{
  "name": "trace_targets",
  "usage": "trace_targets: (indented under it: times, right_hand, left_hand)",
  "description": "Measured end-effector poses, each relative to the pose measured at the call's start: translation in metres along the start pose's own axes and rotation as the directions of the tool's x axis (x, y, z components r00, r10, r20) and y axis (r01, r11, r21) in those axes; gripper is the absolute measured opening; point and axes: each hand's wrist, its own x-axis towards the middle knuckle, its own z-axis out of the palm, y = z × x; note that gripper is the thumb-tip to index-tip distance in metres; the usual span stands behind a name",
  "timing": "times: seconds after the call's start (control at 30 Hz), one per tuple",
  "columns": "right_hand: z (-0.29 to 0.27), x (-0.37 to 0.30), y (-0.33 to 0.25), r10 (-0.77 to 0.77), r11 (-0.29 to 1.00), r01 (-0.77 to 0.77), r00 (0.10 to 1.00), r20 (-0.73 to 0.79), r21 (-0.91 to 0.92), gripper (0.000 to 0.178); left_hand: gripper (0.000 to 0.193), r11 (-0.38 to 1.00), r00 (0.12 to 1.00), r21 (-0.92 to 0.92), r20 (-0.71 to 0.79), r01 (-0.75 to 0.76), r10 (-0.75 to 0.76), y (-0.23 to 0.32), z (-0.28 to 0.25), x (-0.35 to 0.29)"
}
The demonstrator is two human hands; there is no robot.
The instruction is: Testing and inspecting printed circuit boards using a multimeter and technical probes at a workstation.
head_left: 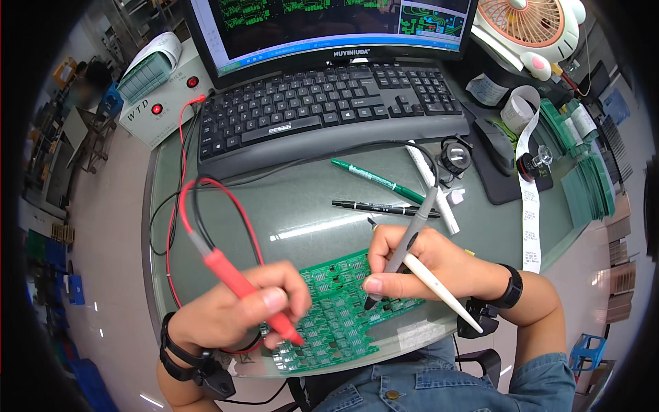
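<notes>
A panel of green circuit boards (336, 323) lies at the table's near edge, partly hidden under my hands. My left hand (237, 309) is closed round a red test probe (237, 280), its tip over the panel's near left part. In my right hand (439, 264) is a grey test probe (419, 223), with its black tip down over the panel's middle. The same hand also holds a slim white pen-like stick (443, 294), slanting toward my right wrist. Whether either probe tip touches the boards I cannot tell.
Beyond the panel lie a green marker (377, 180), a black marker (374, 207) and a white pen (446, 213). A keyboard (302, 110) stands before a monitor (336, 48). A red cable runs to a grey box (168, 96). Mouse (494, 145), label strip (530, 226) and fan (532, 24) are right.
</notes>
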Motion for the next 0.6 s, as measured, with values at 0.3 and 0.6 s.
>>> trace_targets:
  times: [0.3,0.6]
  right_hand:
    - [0.008,0.0,-0.003,-0.013,1.0,0.012,0.994,0.104,0.013,0.023]
    - [0.014,0.001,-0.004,0.028,0.997,-0.03,0.999,0.024,0.076,0.022]
  left_hand:
    - [0.06,0.982,0.981,0.16,0.152,0.096,-0.121,-0.017,-0.015,0.014]
    - [0.044,0.989,0.988,0.14,0.142,0.037,-0.057,-0.019,-0.014,0.011]
